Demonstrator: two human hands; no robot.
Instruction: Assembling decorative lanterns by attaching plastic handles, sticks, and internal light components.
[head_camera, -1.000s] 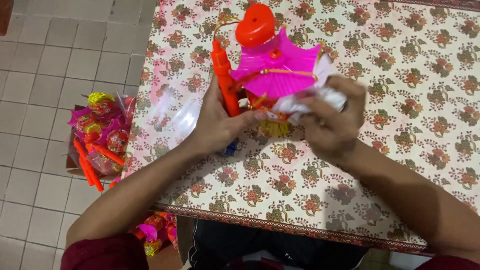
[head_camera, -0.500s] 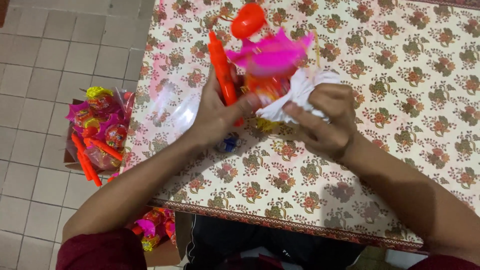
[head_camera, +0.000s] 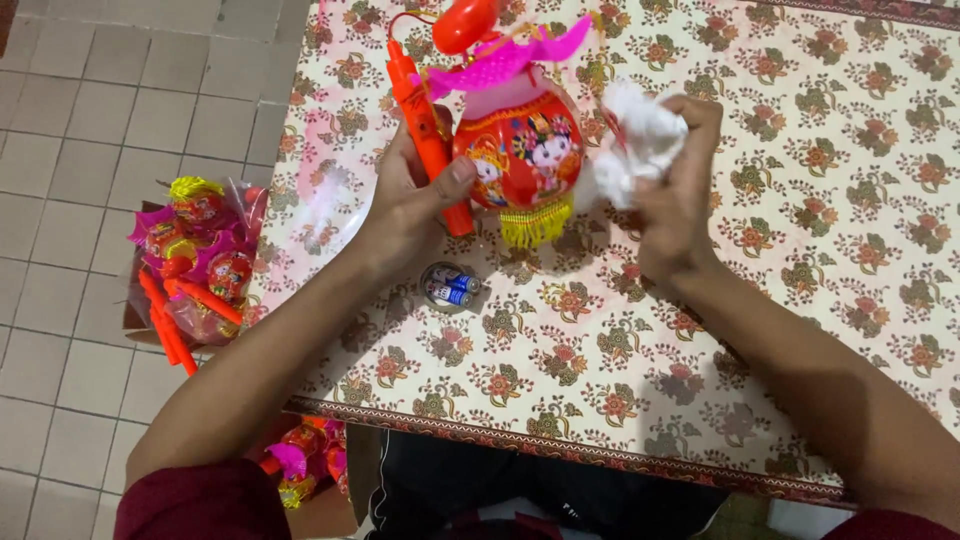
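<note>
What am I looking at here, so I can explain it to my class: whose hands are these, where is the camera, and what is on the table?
The camera sits on a person's head and looks down at their own two bare hands over a table with a floral cloth. The left hand grips an orange stick and steadies a round red toy lantern with a pink top. The right hand holds a crumpled white cloth beside it. A small round container of batteries lies nearer the person. On the tiled floor sits a box of similar lanterns.

One red lantern (head_camera: 520, 150), one white cloth (head_camera: 640, 140) and two small batteries (head_camera: 452, 290) are being counted here, plus a heap of bagged lanterns (head_camera: 195, 260).
</note>
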